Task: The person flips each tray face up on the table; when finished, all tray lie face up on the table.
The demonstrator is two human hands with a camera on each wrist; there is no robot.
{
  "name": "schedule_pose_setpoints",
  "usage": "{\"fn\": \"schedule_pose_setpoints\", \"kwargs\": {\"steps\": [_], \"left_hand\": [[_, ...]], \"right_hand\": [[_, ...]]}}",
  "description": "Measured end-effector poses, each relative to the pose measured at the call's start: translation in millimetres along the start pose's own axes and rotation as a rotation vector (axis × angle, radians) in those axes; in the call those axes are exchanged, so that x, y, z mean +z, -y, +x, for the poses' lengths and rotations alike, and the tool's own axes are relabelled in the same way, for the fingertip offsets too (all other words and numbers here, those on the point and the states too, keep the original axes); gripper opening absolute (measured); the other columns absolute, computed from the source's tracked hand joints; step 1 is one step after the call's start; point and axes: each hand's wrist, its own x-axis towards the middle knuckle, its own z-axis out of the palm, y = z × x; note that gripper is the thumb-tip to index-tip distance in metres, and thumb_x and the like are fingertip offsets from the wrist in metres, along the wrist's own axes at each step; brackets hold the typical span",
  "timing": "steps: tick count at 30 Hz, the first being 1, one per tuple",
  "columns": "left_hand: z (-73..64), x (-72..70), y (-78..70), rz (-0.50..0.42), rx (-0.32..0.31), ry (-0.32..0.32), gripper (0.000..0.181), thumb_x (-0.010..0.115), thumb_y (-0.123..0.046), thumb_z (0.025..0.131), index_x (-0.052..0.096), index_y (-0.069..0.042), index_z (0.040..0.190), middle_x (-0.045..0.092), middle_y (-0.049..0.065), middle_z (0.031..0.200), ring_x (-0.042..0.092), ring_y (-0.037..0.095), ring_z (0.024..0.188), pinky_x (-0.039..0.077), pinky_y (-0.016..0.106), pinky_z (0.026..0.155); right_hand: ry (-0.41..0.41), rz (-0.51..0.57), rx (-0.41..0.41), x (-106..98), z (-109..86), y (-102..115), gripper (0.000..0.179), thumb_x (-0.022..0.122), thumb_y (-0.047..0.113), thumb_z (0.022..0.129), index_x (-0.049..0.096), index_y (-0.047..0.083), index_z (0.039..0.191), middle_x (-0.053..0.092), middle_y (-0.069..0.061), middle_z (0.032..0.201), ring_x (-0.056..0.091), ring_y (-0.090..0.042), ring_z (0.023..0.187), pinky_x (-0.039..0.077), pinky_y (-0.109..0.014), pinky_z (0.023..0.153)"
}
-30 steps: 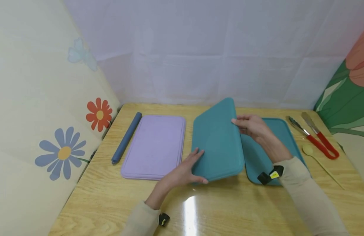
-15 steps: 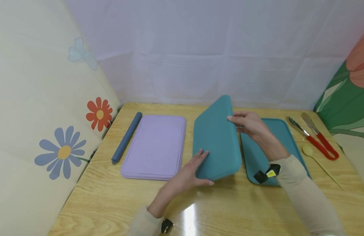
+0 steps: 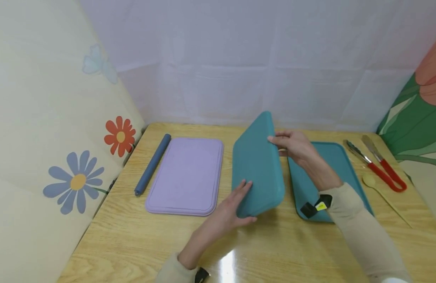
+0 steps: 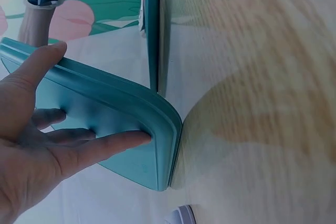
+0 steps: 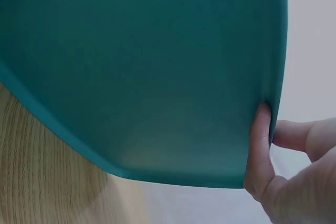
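Between my hands a teal rectangular tray (image 3: 255,169) stands steeply tilted, its outer face to the left and its right edge raised. My left hand (image 3: 226,208) holds its lower near corner; in the left wrist view the thumb lies over the rim and the fingers spread on the outer face. With my right hand (image 3: 294,147) I pinch the raised edge, thumb on one side and fingers on the other. The right wrist view shows the tray's smooth inner face (image 5: 157,77). A second teal tray (image 3: 332,157) lies flat to the right, partly behind my right arm.
A purple cutting board (image 3: 186,177) lies left of the raised tray, with a blue rolling pin (image 3: 152,165) beside it. Red-handled tongs (image 3: 384,171) and a pale yellow spoon (image 3: 370,181) lie at the right. A white cloth (image 3: 218,78) hangs behind the table.
The raised tray has tipped steeper, its upper edge moving left and up with my right hand. My left hand has shifted slightly right along with it. The other things stay put.
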Motion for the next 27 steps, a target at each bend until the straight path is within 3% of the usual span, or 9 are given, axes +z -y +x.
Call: {"fn": "schedule_pose_setpoints", "kwargs": {"steps": [8, 16, 27], "left_hand": [[-3.6, 4.3, -4.8, 0.028, 0.009, -0.058, 0.095, 0.078, -0.028, 0.082, 0.020, -0.011, 0.155, 0.020, 0.019, 0.156, 0.037, 0.042, 0.133, 0.041, 0.046, 0.102], [-8.1, 9.1, -13.8, 0.048, 0.019, -0.122, 0.093, 0.076, -0.014, 0.083, 0.017, -0.012, 0.155, 0.024, 0.026, 0.153, 0.052, 0.046, 0.118, 0.049, 0.045, 0.094], [-10.6, 15.1, -16.7, 0.044, 0.046, -0.183, 0.098, 0.074, -0.006, 0.083, 0.010, -0.019, 0.156, 0.023, 0.029, 0.152, 0.055, 0.045, 0.115, 0.053, 0.040, 0.088]], "right_hand": [[-0.007, -0.011, -0.011, 3.8, 2.8, 2.0, 0.064, 0.063, 0.025, 0.095, 0.035, -0.003, 0.145, 0.051, -0.018, 0.128, 0.060, -0.012, 0.089, 0.055, -0.027, 0.074], [-0.015, -0.038, -0.015, 8.7, 4.1, 4.2, 0.065, 0.064, 0.030, 0.094, 0.037, 0.001, 0.145, 0.052, -0.016, 0.127, 0.058, -0.020, 0.098, 0.055, -0.029, 0.077], [0.015, -0.017, -0.067, 13.8, 7.0, 6.1, 0.064, 0.064, 0.029, 0.094, 0.037, 0.003, 0.145, 0.052, -0.015, 0.129, 0.057, -0.021, 0.099, 0.055, -0.032, 0.077]]}}
